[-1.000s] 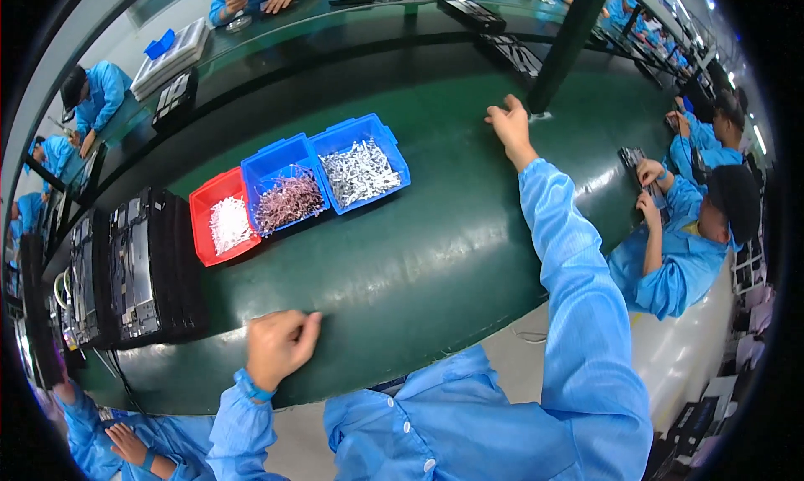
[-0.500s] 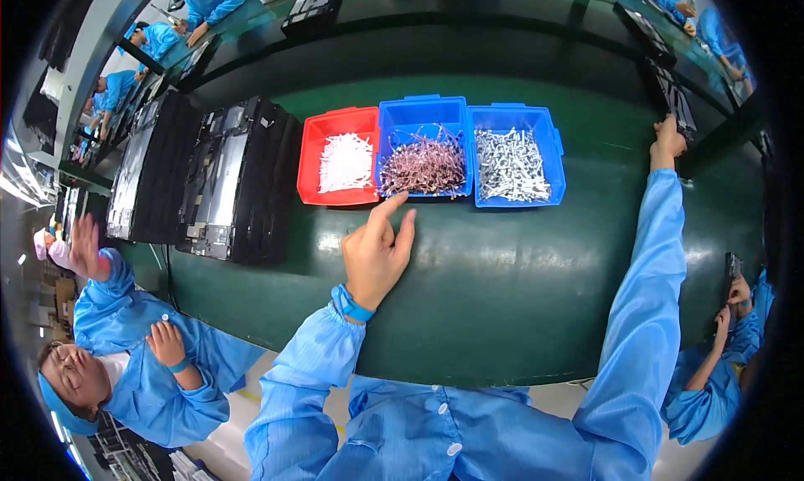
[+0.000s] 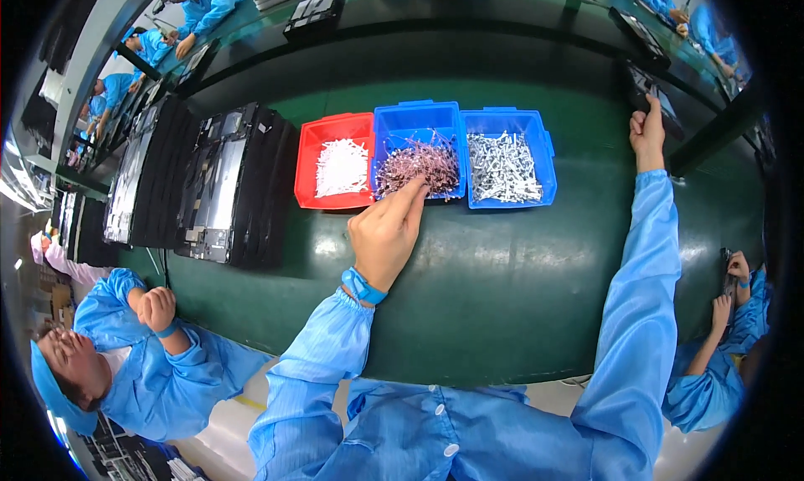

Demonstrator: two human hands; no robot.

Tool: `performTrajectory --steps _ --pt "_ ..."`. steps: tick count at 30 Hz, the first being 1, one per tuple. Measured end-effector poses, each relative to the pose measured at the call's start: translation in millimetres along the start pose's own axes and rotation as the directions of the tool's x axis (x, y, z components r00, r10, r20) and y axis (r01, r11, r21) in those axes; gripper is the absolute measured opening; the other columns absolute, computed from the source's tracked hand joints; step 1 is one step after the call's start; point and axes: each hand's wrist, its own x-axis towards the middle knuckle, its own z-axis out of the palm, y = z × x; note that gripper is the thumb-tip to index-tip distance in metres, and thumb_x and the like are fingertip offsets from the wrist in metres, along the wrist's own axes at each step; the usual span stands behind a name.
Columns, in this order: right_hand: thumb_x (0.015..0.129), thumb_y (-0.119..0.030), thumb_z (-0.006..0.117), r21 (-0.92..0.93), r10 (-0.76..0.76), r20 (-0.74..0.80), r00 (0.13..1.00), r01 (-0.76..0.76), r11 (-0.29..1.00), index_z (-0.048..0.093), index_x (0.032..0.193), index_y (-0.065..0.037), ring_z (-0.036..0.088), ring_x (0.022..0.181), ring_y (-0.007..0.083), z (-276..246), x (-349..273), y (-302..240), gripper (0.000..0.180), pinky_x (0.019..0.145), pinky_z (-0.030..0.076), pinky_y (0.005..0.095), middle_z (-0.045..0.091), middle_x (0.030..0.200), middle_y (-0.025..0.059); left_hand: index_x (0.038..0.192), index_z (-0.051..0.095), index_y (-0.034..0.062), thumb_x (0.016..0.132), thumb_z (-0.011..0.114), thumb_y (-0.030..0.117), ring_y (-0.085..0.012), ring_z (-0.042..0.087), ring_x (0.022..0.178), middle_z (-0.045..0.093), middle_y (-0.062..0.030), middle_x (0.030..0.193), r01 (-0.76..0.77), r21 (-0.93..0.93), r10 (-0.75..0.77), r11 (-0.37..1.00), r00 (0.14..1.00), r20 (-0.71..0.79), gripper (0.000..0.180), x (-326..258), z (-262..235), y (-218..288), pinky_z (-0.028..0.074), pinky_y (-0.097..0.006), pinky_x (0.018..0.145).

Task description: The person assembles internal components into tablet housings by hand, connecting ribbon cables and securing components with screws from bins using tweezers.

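My left hand (image 3: 387, 234) reaches to the front of the middle blue bin (image 3: 417, 114), thumb and forefinger pinched together at a heap of thin pinkish-brown cables (image 3: 414, 161). What exactly lies between the fingertips is too small to make out clearly. Out at the far right, my right hand (image 3: 648, 137) is closed on the near end of a flat black tablet-like panel (image 3: 667, 116), partly hidden by the fingers. On the left of the blue bin, a red bin (image 3: 307, 167) holds small white pieces (image 3: 342, 167). To its right, another blue bin (image 3: 546, 162) contains white-and-grey pieces (image 3: 504, 167).
Two upright stacks of black device panels (image 3: 219, 188) stand on the green table (image 3: 494, 288) at left. A dark post (image 3: 724, 133) rises beside my right hand. Close at left sits a co-worker (image 3: 159, 364); another person's hands (image 3: 729, 292) work at far right.
My left hand has moved up and right, its fingers closing at the cables. My right hand has shifted left with the black panel. The co-worker at left has lowered a raised hand.
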Motion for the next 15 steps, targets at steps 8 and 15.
performTrajectory --steps 8,15 --pt "0.086 -0.035 0.074 -0.189 -0.1 0.088 0.991 0.115 0.975 0.056 0.075 -0.006 0.041 0.043 0.0095 23.9 -119.5 35.6 0.036 0.038 0.025 0.025 0.041 0.057 -0.0012 0.1 0.073 0.0028 0.087 0.075 0.006 -0.0044 0.033 0.051 0.035 0.002 0.055 0.311 -0.244 -0.299 0.919 0.951 0.082 0.014 2.3 -11.7 9.7 0.028 -0.025 0.047" --pt "0.093 -0.025 0.067 -0.408 -0.046 0.163 0.986 0.11 0.906 0.053 0.077 -0.011 0.035 0.038 0.0062 -23.3 -262.3 30.1 0.026 0.036 0.021 0.0259 0.036 0.051 -0.0066 0.101 0.073 0.0026 0.089 0.073 0.007 -0.0033 0.03 0.053 0.032 0.0038 0.056 0.393 -0.485 -0.416 0.782 0.907 0.063 0.013 -0.3 -6.0 1.1 0.027 -0.025 0.047"
